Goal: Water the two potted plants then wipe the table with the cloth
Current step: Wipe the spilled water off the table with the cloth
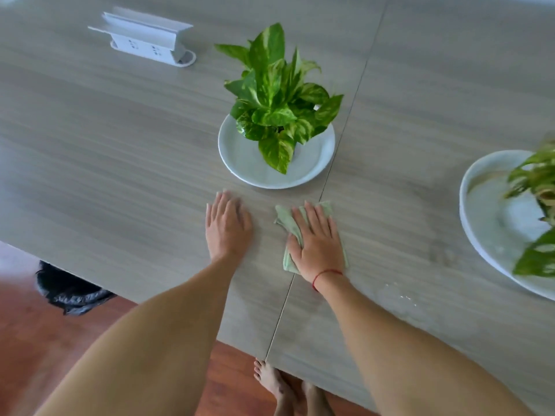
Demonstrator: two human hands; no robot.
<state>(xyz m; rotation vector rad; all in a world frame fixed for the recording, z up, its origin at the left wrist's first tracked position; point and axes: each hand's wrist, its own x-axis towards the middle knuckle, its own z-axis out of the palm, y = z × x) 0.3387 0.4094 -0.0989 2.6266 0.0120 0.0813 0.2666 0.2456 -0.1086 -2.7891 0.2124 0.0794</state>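
Grey wood-grain laminate fills most of the frame: the surface [120,130] runs broad and bare across the left half, with a thin seam [339,151] cutting diagonally from the top right of centre down to the near edge. My right hand [315,241] lies flat, fingers spread, pressing the pale green cloth [283,219] onto the surface just right of that seam; the cloth bunches out past my thumb and peeks beyond my fingertips. A red string [326,273] circles that wrist. My left hand [228,225] rests open and flat on the bare laminate, holding nothing, just left of the cloth. Just above both hands, at centre frame, one potted plant [276,97] stands on a white plate [243,157] whose rim sits near my fingertips. The second plant [537,175] and its white plate [474,211] are cut off by the right edge of the frame. Wet streaks [399,292] shine on the surface at lower right. A white socket box [144,37] stands at upper left. The near edge slants from the left side down to bottom centre, with red-brown floor [45,325] and a black bin bag [69,292] below it.
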